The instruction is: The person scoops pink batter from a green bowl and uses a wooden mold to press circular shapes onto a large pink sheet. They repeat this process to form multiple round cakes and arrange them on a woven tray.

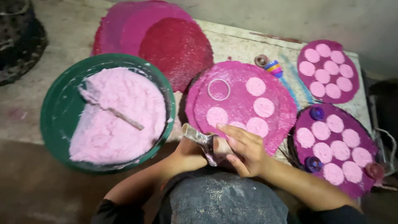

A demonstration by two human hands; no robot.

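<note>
My left hand (191,150) grips a flat spatula-like tool (198,139) smeared with pale paste, its handle pointing up-left. My right hand (243,146) closes over the tool's lower end, fingers touching the paste on it. Both hands hover at the near edge of a round pink woven mat (236,105). On that mat lie several pale pink dough discs (263,107) and an empty metal ring (218,89). A green bowl (58,112) at left holds a mound of pink dough (118,114) with a stick-like tool (124,119) resting in it.
Two purple mats (328,71) (333,147) at right carry several pink discs. Stacked empty magenta mats (166,41) lie at the back. Small purple caps (317,113), a coloured stacked object (274,67) and a tape roll (261,60) sit between mats. A dark basket (18,37) is far left.
</note>
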